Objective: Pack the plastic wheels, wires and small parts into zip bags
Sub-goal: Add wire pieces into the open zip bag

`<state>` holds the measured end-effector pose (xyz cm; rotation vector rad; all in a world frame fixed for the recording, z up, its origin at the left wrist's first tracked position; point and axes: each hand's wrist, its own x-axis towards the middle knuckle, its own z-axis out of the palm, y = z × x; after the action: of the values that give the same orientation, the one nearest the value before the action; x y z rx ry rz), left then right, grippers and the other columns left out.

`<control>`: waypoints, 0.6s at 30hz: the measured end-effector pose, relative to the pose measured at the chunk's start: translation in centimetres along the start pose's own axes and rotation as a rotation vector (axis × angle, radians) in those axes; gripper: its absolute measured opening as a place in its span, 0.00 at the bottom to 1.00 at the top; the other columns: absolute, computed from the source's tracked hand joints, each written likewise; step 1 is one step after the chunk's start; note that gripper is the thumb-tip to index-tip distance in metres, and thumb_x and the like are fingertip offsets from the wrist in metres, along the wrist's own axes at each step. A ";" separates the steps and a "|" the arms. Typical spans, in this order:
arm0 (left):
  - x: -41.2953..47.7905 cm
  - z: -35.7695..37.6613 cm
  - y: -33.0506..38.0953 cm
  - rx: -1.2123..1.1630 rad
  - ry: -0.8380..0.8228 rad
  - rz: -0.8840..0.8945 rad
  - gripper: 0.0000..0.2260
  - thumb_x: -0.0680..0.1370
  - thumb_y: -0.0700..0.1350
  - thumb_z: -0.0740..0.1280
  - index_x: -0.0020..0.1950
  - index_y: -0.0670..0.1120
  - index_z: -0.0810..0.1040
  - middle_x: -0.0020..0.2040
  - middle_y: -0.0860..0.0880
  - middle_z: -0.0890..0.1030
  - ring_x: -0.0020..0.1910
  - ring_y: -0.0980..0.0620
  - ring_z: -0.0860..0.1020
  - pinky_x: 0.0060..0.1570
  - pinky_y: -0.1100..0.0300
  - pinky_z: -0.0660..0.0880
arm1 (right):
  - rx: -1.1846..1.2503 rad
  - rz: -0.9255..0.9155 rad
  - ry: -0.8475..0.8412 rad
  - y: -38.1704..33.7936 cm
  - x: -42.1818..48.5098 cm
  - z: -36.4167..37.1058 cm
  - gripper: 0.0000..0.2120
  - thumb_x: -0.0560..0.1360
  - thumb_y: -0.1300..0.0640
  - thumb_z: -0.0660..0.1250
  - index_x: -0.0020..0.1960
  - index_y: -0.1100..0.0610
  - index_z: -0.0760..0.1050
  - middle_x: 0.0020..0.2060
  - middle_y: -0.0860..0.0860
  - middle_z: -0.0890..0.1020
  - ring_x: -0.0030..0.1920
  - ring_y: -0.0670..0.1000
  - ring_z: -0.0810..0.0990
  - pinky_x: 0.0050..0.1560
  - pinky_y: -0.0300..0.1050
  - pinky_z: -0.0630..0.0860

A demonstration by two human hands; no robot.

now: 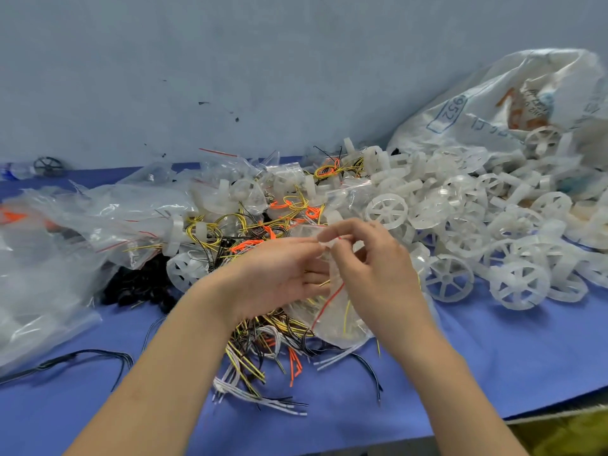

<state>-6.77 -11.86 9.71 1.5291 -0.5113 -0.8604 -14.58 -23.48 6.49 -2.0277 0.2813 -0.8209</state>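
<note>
My left hand [279, 274] and my right hand [371, 268] meet above the middle of the table, both pinching the top edge of a small clear zip bag [335, 314]. The bag hangs below my fingers and holds a red wire and a yellow wire. Under my hands lies a heap of loose wires [263, 350] in yellow-black, orange, white and black. A pile of white plastic wheels [460, 225] spreads to the right. Several filled zip bags [230, 195] lie behind the wires.
The table has a blue cover [493, 373]; its front edge runs low at the right. A large printed sack [493, 103] spills wheels at the back right. Crumpled clear plastic bags [49, 258] lie at the left. A grey wall stands behind.
</note>
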 end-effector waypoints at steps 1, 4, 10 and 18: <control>-0.2 -0.6 0.1 0.017 0.008 -0.010 0.09 0.82 0.42 0.58 0.47 0.41 0.76 0.39 0.45 0.84 0.35 0.55 0.83 0.39 0.65 0.81 | -0.039 0.009 -0.005 0.1 -0.1 0.0 0.10 0.76 0.56 0.64 0.44 0.44 0.81 0.41 0.44 0.75 0.38 0.42 0.75 0.38 0.32 0.67; -0.4 -4.0 0.0 -0.053 0.077 0.033 0.13 0.82 0.45 0.61 0.60 0.38 0.77 0.52 0.38 0.84 0.52 0.44 0.84 0.52 0.55 0.81 | -0.139 0.049 -0.058 0.4 -0.4 0.4 0.11 0.77 0.54 0.62 0.44 0.44 0.81 0.42 0.43 0.74 0.41 0.42 0.74 0.39 0.34 0.66; 2.3 -9.3 -1.9 0.437 0.731 0.216 0.11 0.83 0.43 0.59 0.58 0.43 0.79 0.47 0.47 0.83 0.48 0.50 0.81 0.51 0.54 0.79 | -0.312 0.020 -0.172 0.8 -1.1 1.6 0.11 0.79 0.52 0.59 0.53 0.48 0.80 0.47 0.44 0.73 0.44 0.47 0.77 0.49 0.47 0.73; 6.2 -10.1 -4.1 1.111 0.695 -0.021 0.15 0.82 0.43 0.56 0.47 0.39 0.80 0.38 0.42 0.79 0.40 0.41 0.77 0.41 0.51 0.75 | -0.369 -0.025 -0.261 1.0 -1.1 1.9 0.08 0.80 0.49 0.59 0.58 0.44 0.74 0.47 0.42 0.76 0.46 0.45 0.75 0.49 0.48 0.74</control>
<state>4.15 -9.30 4.08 2.6786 -0.4569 0.0752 -14.09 -22.24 4.49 -2.4595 0.2745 -0.5368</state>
